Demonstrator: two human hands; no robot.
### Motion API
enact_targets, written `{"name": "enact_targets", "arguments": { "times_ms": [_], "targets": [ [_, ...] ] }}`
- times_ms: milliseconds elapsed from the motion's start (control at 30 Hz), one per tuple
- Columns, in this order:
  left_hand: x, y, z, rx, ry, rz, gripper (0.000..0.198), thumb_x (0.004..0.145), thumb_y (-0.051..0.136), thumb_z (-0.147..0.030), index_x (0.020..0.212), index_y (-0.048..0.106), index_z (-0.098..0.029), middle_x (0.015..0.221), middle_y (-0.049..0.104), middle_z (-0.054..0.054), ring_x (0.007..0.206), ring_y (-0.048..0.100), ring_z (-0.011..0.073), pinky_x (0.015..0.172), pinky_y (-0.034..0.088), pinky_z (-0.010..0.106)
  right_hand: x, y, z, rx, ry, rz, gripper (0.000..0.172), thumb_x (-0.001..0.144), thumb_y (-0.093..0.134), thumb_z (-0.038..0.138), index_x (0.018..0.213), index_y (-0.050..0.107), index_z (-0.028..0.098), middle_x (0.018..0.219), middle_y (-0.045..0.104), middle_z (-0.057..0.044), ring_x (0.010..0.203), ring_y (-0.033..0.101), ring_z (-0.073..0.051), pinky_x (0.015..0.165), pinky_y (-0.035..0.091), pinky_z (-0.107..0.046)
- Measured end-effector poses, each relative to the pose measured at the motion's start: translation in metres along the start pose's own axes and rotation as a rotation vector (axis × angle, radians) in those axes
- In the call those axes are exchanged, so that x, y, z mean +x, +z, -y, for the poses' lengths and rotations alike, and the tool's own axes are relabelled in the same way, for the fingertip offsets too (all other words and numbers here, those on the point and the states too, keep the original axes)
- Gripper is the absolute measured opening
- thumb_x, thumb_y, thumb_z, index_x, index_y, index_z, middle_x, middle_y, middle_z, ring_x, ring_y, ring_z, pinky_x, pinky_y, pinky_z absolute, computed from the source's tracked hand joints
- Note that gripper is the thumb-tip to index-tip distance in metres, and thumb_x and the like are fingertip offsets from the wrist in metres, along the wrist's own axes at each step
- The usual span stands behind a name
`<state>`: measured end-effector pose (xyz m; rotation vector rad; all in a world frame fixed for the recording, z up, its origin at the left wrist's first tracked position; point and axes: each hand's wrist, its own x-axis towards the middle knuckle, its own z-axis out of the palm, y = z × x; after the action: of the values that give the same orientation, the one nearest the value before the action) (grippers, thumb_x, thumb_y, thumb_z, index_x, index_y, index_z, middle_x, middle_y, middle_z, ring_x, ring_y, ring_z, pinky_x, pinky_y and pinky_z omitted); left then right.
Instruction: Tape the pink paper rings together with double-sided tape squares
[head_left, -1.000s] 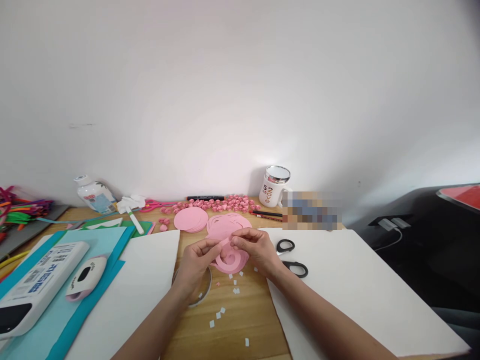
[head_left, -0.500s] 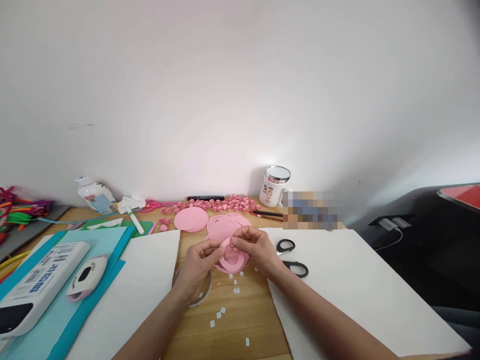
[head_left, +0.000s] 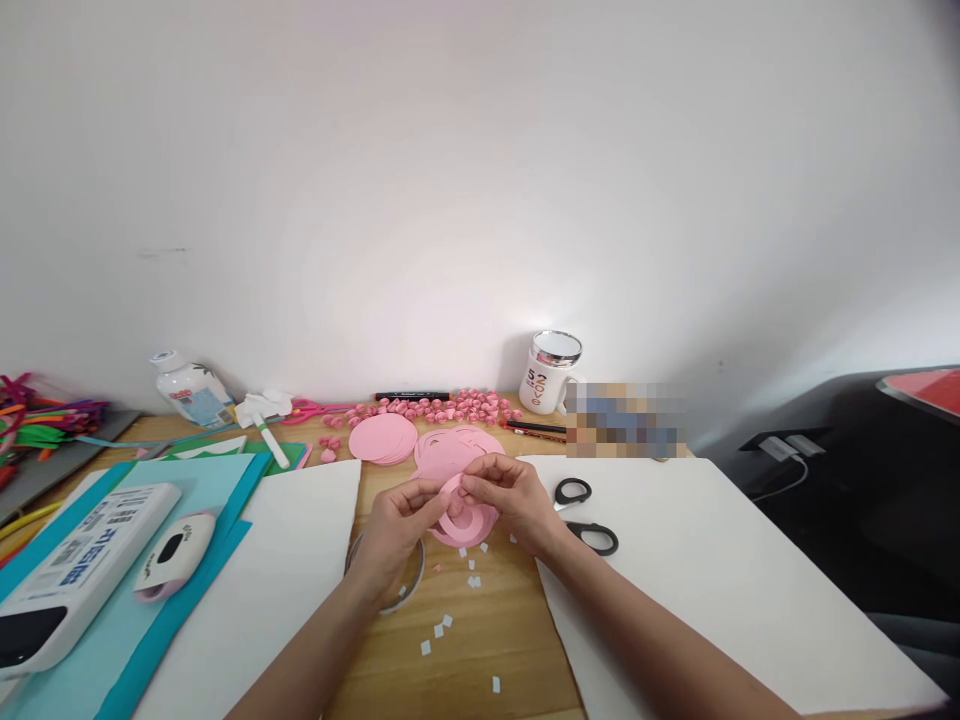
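Note:
Both hands meet over the middle of the wooden table point(head_left: 480, 640). My left hand point(head_left: 394, 530) and my right hand point(head_left: 510, 500) pinch a pink paper spiral strip point(head_left: 466, 518) between their fingertips, curling it into a coil just above the table. Behind the hands lie a stack of pink paper discs point(head_left: 382, 438) and cut pink spirals point(head_left: 450, 450). A row of small finished pink paper roses point(head_left: 442, 407) runs along the back of the table.
Black scissors point(head_left: 589, 515) lie on white paper point(head_left: 712, 580) to the right. A tape roll point(head_left: 401, 585) sits under my left wrist, with small white paper bits scattered near it. At left are white and blue sheets point(head_left: 187, 580), a white case, a pink punch point(head_left: 172, 555), and a glue bottle point(head_left: 187, 390). A mug point(head_left: 551, 372) stands at the back.
The pink spiral has been wound tighter between the fingers, and its loose loops have shrunk. The hands stay in almost the same place.

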<state>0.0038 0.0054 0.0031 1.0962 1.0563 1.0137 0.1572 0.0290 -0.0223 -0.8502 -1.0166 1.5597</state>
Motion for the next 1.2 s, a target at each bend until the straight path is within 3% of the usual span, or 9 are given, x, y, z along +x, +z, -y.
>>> {"name": "enact_targets", "arguments": {
  "times_ms": [167, 333, 567, 867, 1200],
  "targets": [
    [-0.0003, 0.0014, -0.0023, 0.013, -0.002, 0.003, 0.021, 0.065, 0.067, -0.028, 0.078, 0.069, -0.012, 0.072, 0.068, 0.007, 0.061, 0.056, 0.0136, 0.057, 0.043, 0.023, -0.0007, 0.0001, 0.0017, -0.011, -0.025, -0.006, 0.019, 0.057, 0.074, 0.026, 0.069, 0.065, 0.015, 0.059, 0.065, 0.000, 0.054, 0.058, -0.010, 0.057, 0.047, -0.023],
    [-0.0002, 0.0006, -0.0041, 0.017, -0.008, -0.037, 0.021, 0.067, 0.064, -0.030, 0.079, 0.068, -0.013, 0.065, 0.065, 0.005, 0.056, 0.054, 0.0130, 0.056, 0.043, 0.024, -0.0012, -0.0010, 0.0012, 0.001, 0.012, 0.018, 0.025, 0.061, 0.071, 0.031, 0.081, 0.068, 0.016, 0.074, 0.069, -0.004, 0.069, 0.062, -0.015, 0.068, 0.049, -0.027],
    [-0.0008, 0.0025, -0.0041, 0.079, -0.001, -0.033, 0.023, 0.067, 0.064, -0.034, 0.056, 0.062, -0.013, 0.059, 0.063, 0.004, 0.056, 0.054, 0.0135, 0.055, 0.042, 0.024, -0.0015, -0.0006, 0.0016, -0.014, -0.011, 0.022, 0.022, 0.059, 0.073, 0.030, 0.074, 0.067, 0.016, 0.068, 0.068, -0.003, 0.060, 0.061, -0.013, 0.065, 0.049, -0.027],
    [-0.0013, 0.0011, 0.0005, 0.095, 0.046, 0.054, 0.022, 0.074, 0.058, -0.032, 0.070, 0.065, -0.012, 0.070, 0.066, 0.007, 0.065, 0.056, 0.0149, 0.063, 0.043, 0.026, -0.0027, 0.0014, 0.0019, -0.009, -0.041, 0.047, 0.020, 0.057, 0.074, 0.027, 0.069, 0.063, 0.016, 0.058, 0.064, 0.000, 0.053, 0.058, -0.013, 0.057, 0.047, -0.027],
    [-0.0004, -0.0001, 0.0002, 0.057, -0.032, -0.047, 0.025, 0.069, 0.061, -0.037, 0.065, 0.062, -0.012, 0.069, 0.066, 0.007, 0.055, 0.056, 0.0130, 0.048, 0.043, 0.022, -0.0021, -0.0008, 0.0023, -0.062, -0.046, 0.047, 0.020, 0.066, 0.067, 0.030, 0.081, 0.069, 0.017, 0.075, 0.069, -0.004, 0.065, 0.061, -0.013, 0.066, 0.048, -0.025]
  ]
}}
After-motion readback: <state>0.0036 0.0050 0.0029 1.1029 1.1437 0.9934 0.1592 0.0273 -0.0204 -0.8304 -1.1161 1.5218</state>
